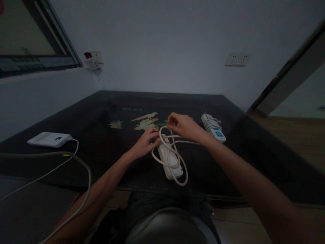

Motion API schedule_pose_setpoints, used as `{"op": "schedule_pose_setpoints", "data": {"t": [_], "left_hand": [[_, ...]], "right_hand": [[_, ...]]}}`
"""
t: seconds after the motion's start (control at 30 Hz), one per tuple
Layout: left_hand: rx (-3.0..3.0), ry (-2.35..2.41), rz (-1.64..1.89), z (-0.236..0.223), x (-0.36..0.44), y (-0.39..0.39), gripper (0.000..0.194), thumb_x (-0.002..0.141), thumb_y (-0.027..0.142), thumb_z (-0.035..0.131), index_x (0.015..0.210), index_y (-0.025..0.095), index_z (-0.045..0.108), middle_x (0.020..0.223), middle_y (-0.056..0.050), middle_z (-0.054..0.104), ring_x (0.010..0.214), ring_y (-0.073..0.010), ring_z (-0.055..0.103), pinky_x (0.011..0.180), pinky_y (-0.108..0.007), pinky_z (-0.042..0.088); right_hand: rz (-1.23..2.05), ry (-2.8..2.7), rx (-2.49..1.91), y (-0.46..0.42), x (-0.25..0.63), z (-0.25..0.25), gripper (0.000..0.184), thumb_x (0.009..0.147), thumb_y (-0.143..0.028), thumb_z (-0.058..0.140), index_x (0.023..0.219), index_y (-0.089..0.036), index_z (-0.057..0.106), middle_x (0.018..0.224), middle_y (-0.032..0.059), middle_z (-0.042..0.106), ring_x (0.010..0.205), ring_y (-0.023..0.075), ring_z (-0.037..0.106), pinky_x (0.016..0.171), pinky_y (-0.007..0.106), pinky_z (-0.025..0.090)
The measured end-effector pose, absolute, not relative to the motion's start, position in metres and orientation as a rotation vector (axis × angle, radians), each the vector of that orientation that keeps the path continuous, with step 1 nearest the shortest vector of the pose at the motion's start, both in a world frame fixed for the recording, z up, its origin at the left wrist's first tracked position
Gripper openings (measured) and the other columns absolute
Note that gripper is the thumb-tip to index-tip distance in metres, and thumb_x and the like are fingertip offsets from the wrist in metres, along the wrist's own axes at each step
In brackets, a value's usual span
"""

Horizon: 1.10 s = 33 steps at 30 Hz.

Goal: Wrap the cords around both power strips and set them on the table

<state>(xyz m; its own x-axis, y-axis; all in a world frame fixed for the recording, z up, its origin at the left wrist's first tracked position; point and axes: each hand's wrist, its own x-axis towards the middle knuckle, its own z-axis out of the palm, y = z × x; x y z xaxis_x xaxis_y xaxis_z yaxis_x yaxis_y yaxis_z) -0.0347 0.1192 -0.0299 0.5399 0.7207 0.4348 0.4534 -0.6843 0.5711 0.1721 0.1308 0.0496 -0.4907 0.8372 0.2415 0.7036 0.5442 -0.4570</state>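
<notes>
A white power strip lies on the dark table in front of me, its far end toward my hands. Its cream cord is looped loosely over and around it, and one length runs off to the right under my right forearm. My left hand is closed at the strip's far end, with fingers at the cord and strip there. Just to the right and farther back, my right hand pinches the cord near the top of a loop. The plug is not visible.
A second power strip, wrapped in its grey cord, lies at the right. A white power bank with a cable sits at the left. The black table bears a bird picture. Sockets are on the wall behind.
</notes>
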Motion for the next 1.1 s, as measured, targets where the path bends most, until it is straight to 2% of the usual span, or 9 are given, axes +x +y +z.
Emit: {"op": "schedule_pose_setpoints", "data": {"t": [0.07,0.13,0.23,0.33,0.53,0.73,0.83,1.0,1.1], "left_hand": [[2.424,0.966,0.934,-0.033,-0.039,0.12,0.018,0.087,0.028,0.058,0.102,0.023,0.066,0.11,-0.007,0.055,0.107,-0.0226,0.05,0.093,-0.04,0.042],[2.469,0.979,0.921,-0.035,-0.043,0.12,0.018,0.087,0.028,0.058,0.102,0.023,0.066,0.111,-0.006,0.054,0.108,-0.0224,0.05,0.095,-0.04,0.042],[2.549,0.993,0.891,-0.034,-0.048,0.12,0.018,0.089,0.03,0.056,0.103,0.023,0.065,0.111,-0.006,0.054,0.108,-0.0221,0.05,0.096,-0.041,0.042],[2.642,0.969,0.857,-0.03,-0.055,0.12,0.02,0.091,0.031,0.053,0.104,0.022,0.065,0.11,-0.007,0.054,0.108,-0.0222,0.049,0.096,-0.042,0.041],[2.758,1.07,0.819,-0.031,-0.09,0.136,0.02,0.092,0.026,0.049,0.103,0.022,0.065,0.111,-0.009,0.055,0.11,-0.0241,0.049,0.095,-0.045,0.042],[2.829,1.244,0.815,-0.035,-0.144,0.157,0.023,0.092,0.03,0.047,0.103,0.023,0.066,0.111,-0.009,0.057,0.107,-0.0243,0.051,0.094,-0.044,0.042],[2.822,1.338,0.795,-0.035,-0.17,0.168,0.025,0.092,0.034,0.046,0.102,0.023,0.066,0.11,-0.009,0.058,0.106,-0.0247,0.051,0.093,-0.044,0.043],[2.779,1.62,0.723,-0.034,-0.214,0.178,0.032,0.089,0.038,0.045,0.1,0.017,0.067,0.11,-0.012,0.059,0.107,-0.0276,0.051,0.094,-0.045,0.041],[2.76,1.884,0.526,-0.026,-0.239,0.17,0.037,0.092,0.035,0.038,0.107,0.013,0.065,0.114,-0.013,0.057,0.107,-0.0245,0.05,0.097,-0.041,0.039]], "right_hand": [[0.499,-2.446,-1.131,0.145,0.175,0.045,0.028,0.082,-0.015,0.061,0.11,-0.016,0.06,0.105,0.0083,0.067,0.085,0.0156,0.061,0.071,0.025,0.041],[0.6,-2.59,-1.02,0.158,0.176,0.039,0.031,0.084,-0.013,0.059,0.115,-0.016,0.061,0.108,0.0086,0.067,0.087,0.0155,0.061,0.072,0.025,0.042],[0.577,-2.67,-1.019,0.166,0.174,0.029,0.023,0.088,-0.013,0.054,0.107,-0.015,0.066,0.088,0.0058,0.07,0.075,0.0143,0.06,0.068,0.024,0.04],[0.53,-2.638,-1.014,0.165,0.175,0.026,0.022,0.089,-0.013,0.052,0.104,-0.014,0.068,0.072,0.0023,0.067,0.064,0.0123,0.057,0.064,0.024,0.037],[0.557,-2.574,-0.935,0.161,0.185,0.026,0.024,0.091,-0.016,0.049,0.107,-0.013,0.067,0.071,0.0025,0.067,0.059,0.0112,0.055,0.06,0.022,0.037],[0.418,-2.609,-0.955,0.159,0.183,0.026,0.027,0.089,-0.014,0.051,0.11,-0.013,0.068,0.094,0.0092,0.072,0.079,0.0164,0.063,0.072,0.025,0.042],[0.383,-2.615,-0.984,0.158,0.183,0.027,0.029,0.09,-0.016,0.05,0.113,-0.014,0.067,0.104,0.0099,0.072,0.089,0.0186,0.065,0.077,0.026,0.043],[0.397,-2.582,-1.047,0.157,0.19,0.03,0.031,0.09,-0.014,0.05,0.115,-0.015,0.067,0.108,0.0097,0.072,0.094,0.0197,0.066,0.08,0.027,0.045],[0.345,-2.546,-1.11,0.155,0.197,0.031,0.031,0.089,-0.013,0.049,0.114,-0.017,0.068,0.11,0.0088,0.071,0.1,0.0211,0.065,0.083,0.028,0.045]]}}
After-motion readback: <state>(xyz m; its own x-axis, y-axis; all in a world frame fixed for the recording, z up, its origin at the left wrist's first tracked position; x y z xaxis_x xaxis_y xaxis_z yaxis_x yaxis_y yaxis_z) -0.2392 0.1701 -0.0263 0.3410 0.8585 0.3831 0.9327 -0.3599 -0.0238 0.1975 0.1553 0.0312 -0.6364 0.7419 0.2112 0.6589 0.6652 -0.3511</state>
